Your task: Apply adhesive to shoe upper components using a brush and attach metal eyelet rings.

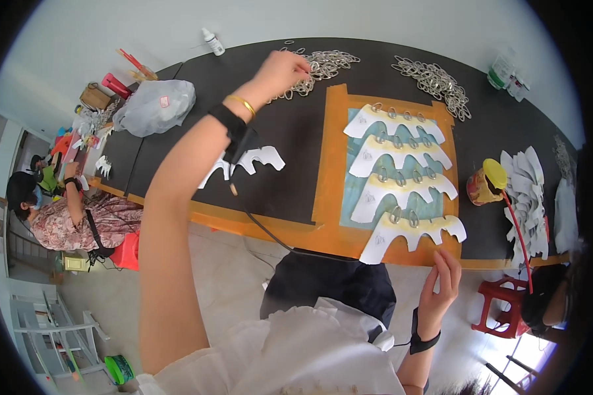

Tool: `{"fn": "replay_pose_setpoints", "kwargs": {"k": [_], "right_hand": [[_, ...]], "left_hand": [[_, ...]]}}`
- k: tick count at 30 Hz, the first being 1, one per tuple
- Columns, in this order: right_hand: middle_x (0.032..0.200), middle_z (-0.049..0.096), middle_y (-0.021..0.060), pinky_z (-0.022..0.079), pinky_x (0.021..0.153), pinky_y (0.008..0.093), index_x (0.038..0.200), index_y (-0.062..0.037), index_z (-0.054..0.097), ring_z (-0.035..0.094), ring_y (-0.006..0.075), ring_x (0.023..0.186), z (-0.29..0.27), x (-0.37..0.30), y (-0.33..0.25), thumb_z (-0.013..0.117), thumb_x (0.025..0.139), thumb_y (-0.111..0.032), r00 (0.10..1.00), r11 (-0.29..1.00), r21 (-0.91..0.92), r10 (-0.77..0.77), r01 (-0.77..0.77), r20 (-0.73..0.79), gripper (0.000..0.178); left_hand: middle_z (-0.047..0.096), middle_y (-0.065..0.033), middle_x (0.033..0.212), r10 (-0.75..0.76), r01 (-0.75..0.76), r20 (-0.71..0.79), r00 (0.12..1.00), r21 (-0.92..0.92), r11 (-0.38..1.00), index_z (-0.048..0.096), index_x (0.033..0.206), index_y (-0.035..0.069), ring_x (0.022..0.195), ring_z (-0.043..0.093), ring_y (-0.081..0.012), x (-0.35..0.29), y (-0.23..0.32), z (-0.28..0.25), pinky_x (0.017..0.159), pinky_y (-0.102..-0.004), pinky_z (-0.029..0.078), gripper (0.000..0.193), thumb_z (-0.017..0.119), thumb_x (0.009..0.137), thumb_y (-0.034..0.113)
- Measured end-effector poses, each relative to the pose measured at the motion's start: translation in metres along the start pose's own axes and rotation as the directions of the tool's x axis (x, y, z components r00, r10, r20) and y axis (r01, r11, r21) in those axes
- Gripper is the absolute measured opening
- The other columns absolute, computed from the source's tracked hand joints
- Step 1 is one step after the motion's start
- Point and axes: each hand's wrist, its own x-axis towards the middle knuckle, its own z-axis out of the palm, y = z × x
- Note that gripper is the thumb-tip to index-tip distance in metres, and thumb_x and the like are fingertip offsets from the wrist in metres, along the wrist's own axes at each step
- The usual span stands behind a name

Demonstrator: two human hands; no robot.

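At the far left of centre, my left hand (282,74) reaches over a pile of oval metal rings (333,62). Its fingers are bent together at the pile's edge; what they pinch, if anything, is too small to make out. My right hand (441,287) hangs by the table's front edge, fingers stretched and holding nothing. Just beyond it lies the nearest scalloped white piece (382,243), with a yellowish upper strip and two rings on its left part. Several similar white pieces (369,201), each with a row of rings, lie behind it on a taped blue-green board (356,216).
A second ring pile (435,82) lies far right. Right of the board stand a yellow-topped pot (484,187) with a red stick and a stack of white pieces (526,191). A plastic bag (157,105) sits left; a co-worker (79,220) sits beyond. My wrist cable (263,227) crosses the front edge.
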Motion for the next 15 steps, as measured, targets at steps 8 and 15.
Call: {"fn": "replay_pose_setpoints", "kwargs": {"k": [8,15], "right_hand": [[0.115,0.064,0.0160,0.049,0.092,0.0366,0.106,0.0027,0.067,0.062,0.0319,0.106,-0.005,-0.004,-0.006,0.054,0.085,0.014,1.000,1.000,-0.011,0.013,-0.013,-0.011,0.027],[0.119,0.064,0.0147,0.048,0.094,0.0420,0.108,-0.0017,0.069,0.059,0.0353,0.111,0.002,0.004,0.005,0.059,0.078,0.013,1.000,1.000,0.023,-0.016,0.017,-0.023,0.035]], "left_hand": [[0.071,-0.0145,0.085,0.049,-0.066,0.102,0.994,0.163,0.984,0.074,0.093,0.004,0.081,0.069,-0.0295,0.014,-0.015,0.044,0.074,-0.0380,0.054,0.022,0.075,0.080,0.022],[0.072,-0.0137,0.086,0.133,-0.169,0.139,0.981,0.291,0.942,0.073,0.100,0.007,0.079,0.070,-0.0294,0.018,-0.032,0.050,0.072,-0.0382,0.054,0.020,0.070,0.080,0.012]]}}
